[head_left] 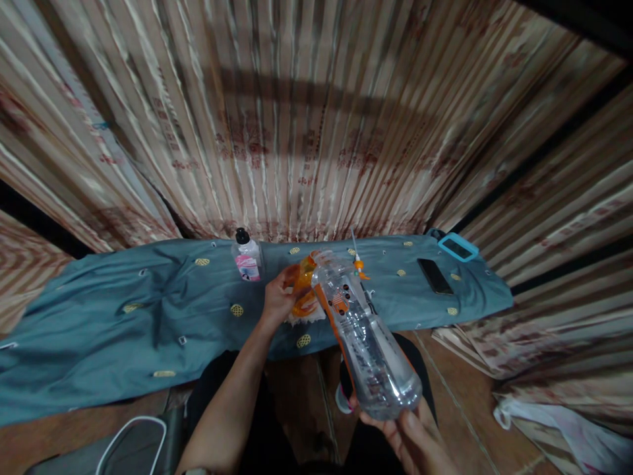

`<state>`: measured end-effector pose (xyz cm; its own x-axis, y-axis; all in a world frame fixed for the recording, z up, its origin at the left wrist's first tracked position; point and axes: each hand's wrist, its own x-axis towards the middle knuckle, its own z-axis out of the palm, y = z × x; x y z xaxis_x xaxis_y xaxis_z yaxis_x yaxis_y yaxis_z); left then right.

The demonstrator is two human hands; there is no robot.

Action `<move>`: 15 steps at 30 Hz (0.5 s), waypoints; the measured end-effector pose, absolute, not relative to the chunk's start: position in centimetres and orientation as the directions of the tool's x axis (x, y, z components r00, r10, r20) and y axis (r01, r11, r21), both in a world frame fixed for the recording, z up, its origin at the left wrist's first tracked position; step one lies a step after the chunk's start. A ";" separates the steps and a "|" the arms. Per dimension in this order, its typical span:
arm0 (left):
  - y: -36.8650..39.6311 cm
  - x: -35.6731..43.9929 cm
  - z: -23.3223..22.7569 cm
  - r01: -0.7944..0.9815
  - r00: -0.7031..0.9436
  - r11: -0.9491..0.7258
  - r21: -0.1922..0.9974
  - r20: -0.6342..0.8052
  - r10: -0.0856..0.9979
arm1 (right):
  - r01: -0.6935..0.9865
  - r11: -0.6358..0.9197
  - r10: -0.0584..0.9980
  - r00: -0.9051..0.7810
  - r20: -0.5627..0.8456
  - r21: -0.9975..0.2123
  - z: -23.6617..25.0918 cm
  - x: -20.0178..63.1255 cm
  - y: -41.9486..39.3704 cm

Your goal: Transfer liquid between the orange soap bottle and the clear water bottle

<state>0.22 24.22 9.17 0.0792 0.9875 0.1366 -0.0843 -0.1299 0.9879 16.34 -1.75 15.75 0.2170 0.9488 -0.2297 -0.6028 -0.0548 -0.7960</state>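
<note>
Lying on a slant in the lower middle of the frame is a big clear plastic bottle with an orange label [363, 333]. Its flat bottom points down toward the right hand [415, 439], low and right of middle. The fingers of that hand are curled up against the bottom of the bottle and hold it there. The neck of the bottle points up toward the middle of the frame.

Just left of the neck is the left hand [277, 297]. Its fingers are closed around a soft orange see-through plastic piece [302, 290] that sits right beside the top of the bottle. Under this piece lies a small pale cloth [309, 316].

Behind the hands is a blue-green sheet with round yellow spots [123, 323], spread wide across the frame. On it, up and left of the hands, stands a small clear bottle with a black cap and pink label [246, 256]. To the right lie a black phone [434, 276] and a light blue phone case [457, 247]. A striped curtain [316, 112] fills the top.
</note>
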 end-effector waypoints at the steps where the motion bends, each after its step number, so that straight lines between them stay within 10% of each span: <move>1: 24.2 0.2 9.1 -0.088 0.082 -0.130 0.988 0.137 0.987 | -0.599 -0.053 0.949 0.218 -0.227 -0.799 15.7 16.4 -1.8; 15: 24.2 0.4 9.3 -0.116 0.080 -0.113 0.987 0.123 0.989 | -0.581 -0.066 0.974 0.139 -0.180 -0.811 15.0 17.1 -1.8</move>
